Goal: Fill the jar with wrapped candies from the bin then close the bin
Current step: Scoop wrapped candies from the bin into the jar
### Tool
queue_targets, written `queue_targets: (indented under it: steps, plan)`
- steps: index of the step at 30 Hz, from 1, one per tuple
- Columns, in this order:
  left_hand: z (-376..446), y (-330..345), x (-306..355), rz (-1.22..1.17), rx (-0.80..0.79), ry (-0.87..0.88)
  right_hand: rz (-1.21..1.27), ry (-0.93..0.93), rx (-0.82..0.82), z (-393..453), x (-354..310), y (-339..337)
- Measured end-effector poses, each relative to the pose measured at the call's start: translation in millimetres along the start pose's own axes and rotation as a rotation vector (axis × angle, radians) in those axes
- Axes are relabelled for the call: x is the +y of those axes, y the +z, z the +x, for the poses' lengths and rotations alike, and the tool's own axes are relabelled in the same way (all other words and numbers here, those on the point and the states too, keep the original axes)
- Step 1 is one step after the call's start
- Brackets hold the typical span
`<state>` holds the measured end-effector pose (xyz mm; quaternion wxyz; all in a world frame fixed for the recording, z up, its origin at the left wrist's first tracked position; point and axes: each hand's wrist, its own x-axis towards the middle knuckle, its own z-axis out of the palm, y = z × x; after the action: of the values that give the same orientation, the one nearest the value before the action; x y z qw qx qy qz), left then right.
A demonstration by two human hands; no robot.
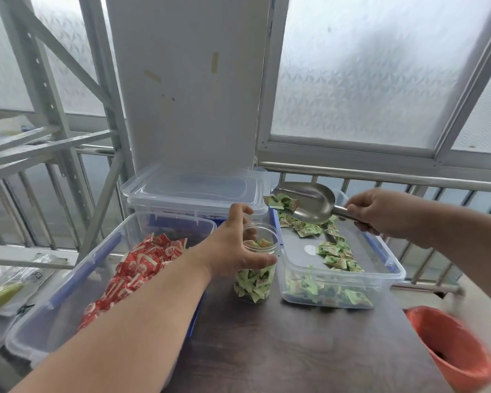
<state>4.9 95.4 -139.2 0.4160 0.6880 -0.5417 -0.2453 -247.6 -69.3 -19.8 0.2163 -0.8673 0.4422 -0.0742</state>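
Observation:
A clear plastic jar (255,282), partly filled with green wrapped candies, stands upright on the dark table. My left hand (233,248) grips its upper part. My right hand (380,214) holds the handle of a metal scoop (309,201), which hangs above and just right of the jar's mouth with a few green candies at its lip. Right of the jar stands an open clear bin (391,275) with green wrapped candies (335,251) scattered in it.
An open clear bin of red wrapped candies (142,265) is on the left. Behind the jar sits a closed clear box with lids stacked on it (193,191). An orange bowl (451,347) stands at the right front. A railing and frosted windows lie behind.

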Motion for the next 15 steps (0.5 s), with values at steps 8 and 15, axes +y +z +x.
queue_targets:
  steps: [8,15]
  plan:
    - [1.9,-0.4,-2.0,0.0,-0.008,-0.014,-0.435,-0.204,0.154,-24.3,-39.5,-1.5]
    - [-1.1,-2.4,0.9,0.066,-0.018,-0.01,-0.444,-0.121,0.294,5.3,-20.0,3.1]
